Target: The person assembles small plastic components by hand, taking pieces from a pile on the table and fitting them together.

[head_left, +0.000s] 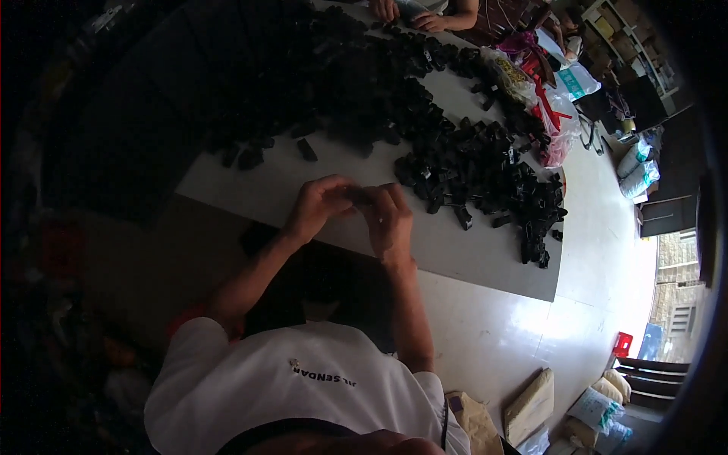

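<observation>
Over the near edge of the pale table (500,250), my left hand (321,206) and my right hand (389,221) meet with their fingertips together. Both are closed, their fingers bent in a pinch. Something small and dark seems to sit between them, but the fingers and shadow hide what it is. Just beyond my hands lies a large heap of small black plastic parts (455,167), spread over much of the tabletop. One loose black part (306,149) lies apart from the heap, ahead of my left hand.
Across the table another person's hands (431,21) rest by the heap. Plastic bags (561,140) and a red object (547,106) lie at the far right edge. A packed sack (529,406) and a red stool (622,345) stand on the floor at right.
</observation>
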The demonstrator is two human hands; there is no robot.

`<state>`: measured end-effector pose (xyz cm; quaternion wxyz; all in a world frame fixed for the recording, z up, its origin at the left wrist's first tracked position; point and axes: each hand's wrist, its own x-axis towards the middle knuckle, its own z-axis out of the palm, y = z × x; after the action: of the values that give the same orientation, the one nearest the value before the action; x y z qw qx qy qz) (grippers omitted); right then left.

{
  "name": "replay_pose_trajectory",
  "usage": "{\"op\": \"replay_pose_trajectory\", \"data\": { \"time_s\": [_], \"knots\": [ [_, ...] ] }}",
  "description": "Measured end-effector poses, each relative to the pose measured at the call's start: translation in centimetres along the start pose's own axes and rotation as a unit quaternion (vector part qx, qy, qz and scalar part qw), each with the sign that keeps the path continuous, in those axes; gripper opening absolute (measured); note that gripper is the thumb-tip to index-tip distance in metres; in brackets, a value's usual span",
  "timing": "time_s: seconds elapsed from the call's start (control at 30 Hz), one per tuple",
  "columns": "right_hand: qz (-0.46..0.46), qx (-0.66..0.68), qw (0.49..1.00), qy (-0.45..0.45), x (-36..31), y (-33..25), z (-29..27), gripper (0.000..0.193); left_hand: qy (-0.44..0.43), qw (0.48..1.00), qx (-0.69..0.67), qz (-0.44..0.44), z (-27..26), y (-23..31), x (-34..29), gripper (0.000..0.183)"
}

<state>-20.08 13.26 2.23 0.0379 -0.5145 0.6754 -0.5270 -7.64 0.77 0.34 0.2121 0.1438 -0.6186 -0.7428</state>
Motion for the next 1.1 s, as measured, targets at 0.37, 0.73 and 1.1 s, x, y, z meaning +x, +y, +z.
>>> {"op": "replay_pose_trajectory", "data": {
  "time_s": [0.37,0.73,1.1],
  "knots": [
    [0.128,0.042,0.990,-0.050,-2.1,-0.1,0.3,0.018,0.058,0.997,-0.022,-0.040,1.2,2.0,-1.3,0.015],
    [0.086,-0.048,0.986,-0.131,-11.1,-0.8,3.8,0.025,0.053,0.952,0.303,-0.014,-1.4,2.0,-3.5,0.025],
    [0.019,-0.358,0.924,0.135,-1.1,7.0,-16.1,0.035,-0.122,0.807,0.508,0.277,13.0,-2.1,7.6,0.067]
  ]
}}
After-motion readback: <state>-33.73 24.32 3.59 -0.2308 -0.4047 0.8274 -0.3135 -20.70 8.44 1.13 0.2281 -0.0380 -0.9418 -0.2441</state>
